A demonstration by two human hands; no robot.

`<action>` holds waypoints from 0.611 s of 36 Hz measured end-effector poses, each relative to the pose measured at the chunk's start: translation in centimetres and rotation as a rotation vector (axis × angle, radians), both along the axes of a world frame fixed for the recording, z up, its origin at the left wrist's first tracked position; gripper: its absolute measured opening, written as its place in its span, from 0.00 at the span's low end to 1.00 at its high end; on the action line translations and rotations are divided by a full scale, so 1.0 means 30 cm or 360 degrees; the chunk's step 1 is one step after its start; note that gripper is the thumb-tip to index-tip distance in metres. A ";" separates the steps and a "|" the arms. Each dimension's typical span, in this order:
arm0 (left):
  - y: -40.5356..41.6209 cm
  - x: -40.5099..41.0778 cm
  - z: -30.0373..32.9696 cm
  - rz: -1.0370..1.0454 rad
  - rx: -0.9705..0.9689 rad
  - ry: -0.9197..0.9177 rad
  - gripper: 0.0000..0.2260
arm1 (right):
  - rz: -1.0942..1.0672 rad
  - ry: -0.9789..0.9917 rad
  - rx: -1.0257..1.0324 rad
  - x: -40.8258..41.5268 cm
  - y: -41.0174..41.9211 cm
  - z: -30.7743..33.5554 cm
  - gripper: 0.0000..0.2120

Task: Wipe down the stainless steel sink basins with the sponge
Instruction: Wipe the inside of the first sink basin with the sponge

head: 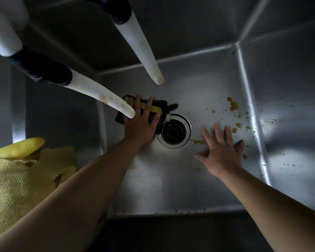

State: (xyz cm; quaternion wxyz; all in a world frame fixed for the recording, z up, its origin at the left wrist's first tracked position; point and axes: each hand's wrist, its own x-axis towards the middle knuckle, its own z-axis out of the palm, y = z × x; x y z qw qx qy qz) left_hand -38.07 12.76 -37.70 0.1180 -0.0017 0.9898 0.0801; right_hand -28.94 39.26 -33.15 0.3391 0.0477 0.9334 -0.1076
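I look straight down into a deep stainless steel sink basin [171, 188]. A black and yellow sponge [158, 104] lies on the basin floor just left of the round drain [173, 131]. My left hand [140, 124] presses flat on the sponge, fingers spread over it. My right hand [220, 148] rests flat on the basin floor to the right of the drain, fingers apart, holding nothing. Orange food scraps [234, 105] and dark specks lie scattered on the floor right of the drain, some under my right fingertips.
Two white faucet spouts [142, 48] with black collars hang over the basin from the upper left; one spout tip [124, 110] overlaps the sponge's left end. A yellow rubber glove and yellow cloth [22, 171] lie on the left rim.
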 end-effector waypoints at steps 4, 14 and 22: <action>0.082 -0.163 0.001 0.0022 -0.0037 -0.0056 0.30 | 0.0003 0.0033 0.0028 -0.001 -0.011 0.002 0.46; 0.348 -0.233 0.109 -0.0062 0.0620 0.0160 0.26 | 0.0024 -0.0004 0.0061 0.004 -0.011 -0.017 0.46; 0.171 -0.187 0.018 -0.0325 -0.0058 0.0172 0.26 | 0.0026 -0.0033 0.0040 0.003 -0.009 -0.008 0.46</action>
